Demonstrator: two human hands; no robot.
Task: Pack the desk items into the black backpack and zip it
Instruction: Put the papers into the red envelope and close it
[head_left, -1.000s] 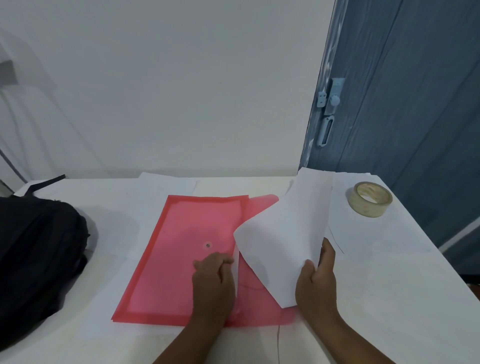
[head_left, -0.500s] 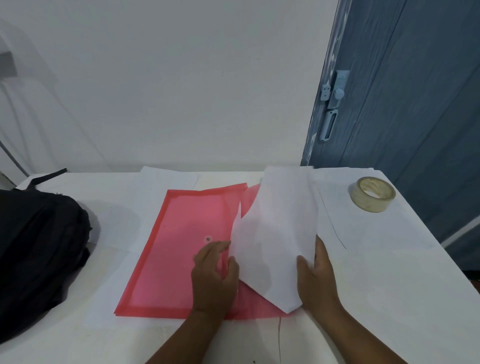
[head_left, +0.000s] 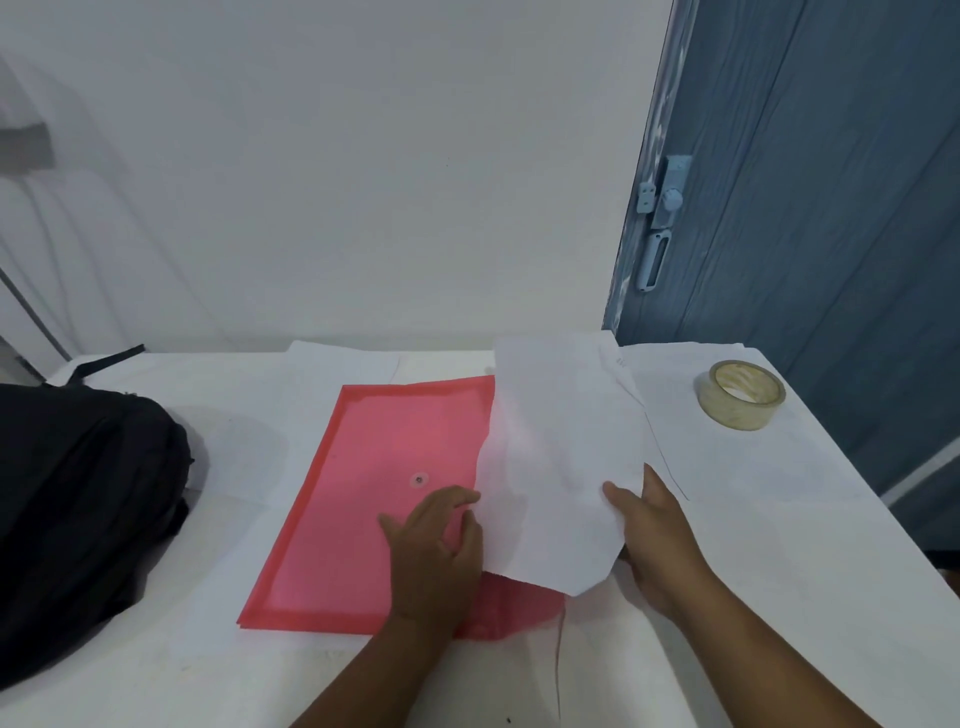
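A red plastic document folder (head_left: 374, 499) with a snap button lies flat in the middle of the white desk (head_left: 779, 597). My left hand (head_left: 436, 551) rests on its right part with relaxed fingers. My right hand (head_left: 654, 535) grips the near edge of a curved white sheet of paper (head_left: 561, 467), thumb on top, holding it over the folder's right side. The black backpack (head_left: 78, 519) lies at the left edge of the desk.
A roll of clear tape (head_left: 742, 395) stands at the desk's far right corner. More white sheets (head_left: 332, 364) lie under and behind the folder. A blue door (head_left: 831, 208) is right behind the desk; a white wall is at the back.
My right hand has swung the white sheet leftward, over the folder's right side. My left hand's fingers have spread on the folder.
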